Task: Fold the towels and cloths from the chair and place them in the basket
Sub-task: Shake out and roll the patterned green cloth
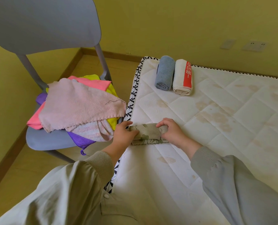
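A grey-green patterned cloth (147, 133) lies rolled on the near left part of the white mattress (208, 127). My left hand (123, 135) grips its left end and my right hand (172, 131) grips its right end, fingers curled over the roll. A blue rolled towel (165, 73) and a white rolled towel with a red band (182, 77) lie side by side at the mattress's far left. On the grey chair (42, 138) sits a heap of loose cloths, a pale pink one (79, 104) on top of bright pink, yellow and purple ones. No basket is in view.
The chair stands tight against the mattress's left edge, on a wooden floor (21, 172). Yellow walls close in behind and to the left. Wall sockets (253, 45) are at the far right. The mattress stretches away to the right.
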The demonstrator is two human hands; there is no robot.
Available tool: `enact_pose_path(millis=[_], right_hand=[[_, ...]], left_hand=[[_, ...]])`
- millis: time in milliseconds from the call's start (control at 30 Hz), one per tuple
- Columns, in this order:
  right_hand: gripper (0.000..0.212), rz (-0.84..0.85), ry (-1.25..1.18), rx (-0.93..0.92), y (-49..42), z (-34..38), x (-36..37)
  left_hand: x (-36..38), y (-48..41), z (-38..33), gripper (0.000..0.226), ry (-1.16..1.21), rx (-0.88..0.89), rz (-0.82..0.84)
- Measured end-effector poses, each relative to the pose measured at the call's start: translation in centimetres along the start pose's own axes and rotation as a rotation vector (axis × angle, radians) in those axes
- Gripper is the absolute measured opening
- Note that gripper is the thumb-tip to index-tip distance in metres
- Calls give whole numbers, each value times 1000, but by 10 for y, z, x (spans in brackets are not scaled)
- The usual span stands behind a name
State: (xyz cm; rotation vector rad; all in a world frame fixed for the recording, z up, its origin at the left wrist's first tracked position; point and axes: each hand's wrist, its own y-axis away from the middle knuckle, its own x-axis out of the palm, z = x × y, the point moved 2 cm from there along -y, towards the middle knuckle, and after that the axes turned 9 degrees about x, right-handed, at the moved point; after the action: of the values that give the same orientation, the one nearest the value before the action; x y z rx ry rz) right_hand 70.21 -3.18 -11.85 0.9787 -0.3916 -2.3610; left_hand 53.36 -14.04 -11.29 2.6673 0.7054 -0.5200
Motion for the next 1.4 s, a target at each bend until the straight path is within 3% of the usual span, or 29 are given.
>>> enact_pose_path(millis=[200, 267, 367, 433, 500, 533, 667, 733, 900, 1000, 1100, 1200, 1233, 1333, 1400], right_hand=[[45, -42, 30, -14, 2, -6, 2], [40, -96, 133, -51, 7, -7, 5], [41, -220, 565, -183, 19, 2, 9], [48, -261, 716, -272, 25, 8, 13], [51, -193, 776, -322, 27, 6, 19], [51, -152, 805, -330, 26, 1, 23], [73, -115, 880, -313, 22, -28, 24], [73, -104, 885, -314, 19, -38, 20], [61, -27, 748, -298, 14, -41, 14], [51, -5, 303, -135, 14, -35, 5], [53, -17, -209, 42, 15, -26, 4], [61, -69, -367, 115, 12, -21, 6], [63, -61, -374, 128, 11, -20, 6], [57, 32, -378, 136, 9, -18, 3], [43, 119, -312, 135, 6, -19, -1]], left_hand=[[0, -2, 8, 53, -221, 163, 92], [3, 4, 0, 57, -505, 356, 129], [5, 11, -7, 58, -872, 699, 83], [5, 10, -8, 48, -1023, 879, 82], [9, 10, -3, 34, -1061, 994, 160], [11, 11, 2, 34, -1057, 980, 219], [14, 14, 26, 67, -1143, 743, 454], [11, 13, 33, 68, -1226, 714, 524], [5, 11, 37, 74, -1205, 681, 550], [5, 16, 28, 81, -945, 622, 487], [10, 14, 13, 52, -643, 538, 283], [12, 7, 4, 16, -538, 461, 163], [12, 5, 2, 15, -540, 443, 157], [9, -3, 0, 62, -659, 307, 249], [7, -8, -1, 63, -756, 270, 301]])
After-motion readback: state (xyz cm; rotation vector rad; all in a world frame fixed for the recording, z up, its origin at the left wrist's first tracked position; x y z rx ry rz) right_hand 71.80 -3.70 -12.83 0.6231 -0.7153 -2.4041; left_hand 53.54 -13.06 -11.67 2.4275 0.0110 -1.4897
